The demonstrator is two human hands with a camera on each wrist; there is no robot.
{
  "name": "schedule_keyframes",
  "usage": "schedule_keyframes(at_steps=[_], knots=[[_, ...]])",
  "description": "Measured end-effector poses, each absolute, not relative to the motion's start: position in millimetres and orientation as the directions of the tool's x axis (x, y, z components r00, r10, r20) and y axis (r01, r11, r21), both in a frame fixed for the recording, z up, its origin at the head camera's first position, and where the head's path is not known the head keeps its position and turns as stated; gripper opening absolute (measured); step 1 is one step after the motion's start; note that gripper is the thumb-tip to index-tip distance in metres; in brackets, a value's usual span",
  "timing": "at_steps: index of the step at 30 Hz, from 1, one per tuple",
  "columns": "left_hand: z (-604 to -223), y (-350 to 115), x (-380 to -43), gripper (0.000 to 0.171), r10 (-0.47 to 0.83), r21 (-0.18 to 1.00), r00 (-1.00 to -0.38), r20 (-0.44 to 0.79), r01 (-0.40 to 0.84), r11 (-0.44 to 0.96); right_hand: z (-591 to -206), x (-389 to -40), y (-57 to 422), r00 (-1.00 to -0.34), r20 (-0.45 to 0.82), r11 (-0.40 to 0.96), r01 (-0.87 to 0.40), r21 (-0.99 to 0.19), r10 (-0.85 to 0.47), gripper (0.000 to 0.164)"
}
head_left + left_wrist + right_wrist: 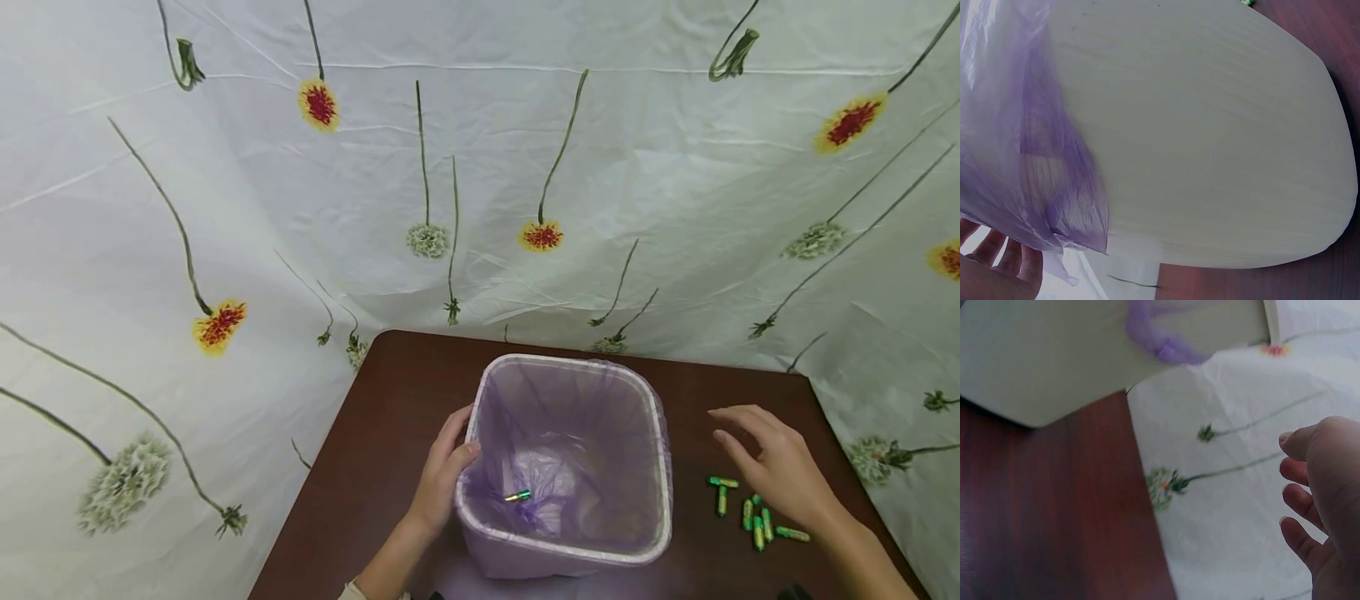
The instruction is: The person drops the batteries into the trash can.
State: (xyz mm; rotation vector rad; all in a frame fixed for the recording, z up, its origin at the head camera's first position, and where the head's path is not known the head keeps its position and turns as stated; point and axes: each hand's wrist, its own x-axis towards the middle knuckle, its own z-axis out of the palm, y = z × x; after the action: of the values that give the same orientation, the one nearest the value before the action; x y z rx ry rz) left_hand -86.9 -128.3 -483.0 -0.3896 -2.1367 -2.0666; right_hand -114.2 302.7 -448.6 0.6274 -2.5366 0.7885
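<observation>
A pale trash bin (pixel 564 556) lined with a purple plastic bag (pixel 600 450) stands on the table. My left hand (pixel 442 477) holds its left side, thumb at the rim and fingers along the outside. In the left wrist view, the fingers (pixel 1013 259) show at the bag's overhanging edge. Inside the bin lies one green-and-gold battery (pixel 517 496). To the bin's right, my right hand (pixel 780 458) hovers with fingers loosely bent and nothing in them. Several more green batteries (pixel 758 533) lie loose on the table close to that hand.
The dark brown table (pixel 405 392) carries the bin near its middle. White cloth (pixel 480 167) printed with flowers hangs behind it and along both sides. In the right wrist view, a purple knot of the bag (pixel 1166 350) hangs against the bin's outer wall.
</observation>
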Motion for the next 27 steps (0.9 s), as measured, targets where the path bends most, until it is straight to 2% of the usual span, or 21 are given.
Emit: schedule_keyframes(at_steps=[9,17,27], knots=[[-482.8,-128.5,-87.8,0.052,0.088,0.956,-0.953,0.291,0.294,0.020,-481.0,-106.0,318.1,-0.868,0.437,0.776,-0.439,-0.453,-0.236,0.033],[-483.3,-128.5,-88.0,0.052,0.097,0.952,-0.948,0.303,0.307,0.021,-513.1,-97.3,332.5,-0.937,0.319,0.806,-0.297,-0.512,-0.143,0.030],[-482.4,-128.4,-87.2,0.052,0.089,0.952,-0.949,0.303,0.306,0.018,-544.1,-87.3,341.5,-0.962,0.261,0.823,-0.210,-0.528,-0.079,0.028]])
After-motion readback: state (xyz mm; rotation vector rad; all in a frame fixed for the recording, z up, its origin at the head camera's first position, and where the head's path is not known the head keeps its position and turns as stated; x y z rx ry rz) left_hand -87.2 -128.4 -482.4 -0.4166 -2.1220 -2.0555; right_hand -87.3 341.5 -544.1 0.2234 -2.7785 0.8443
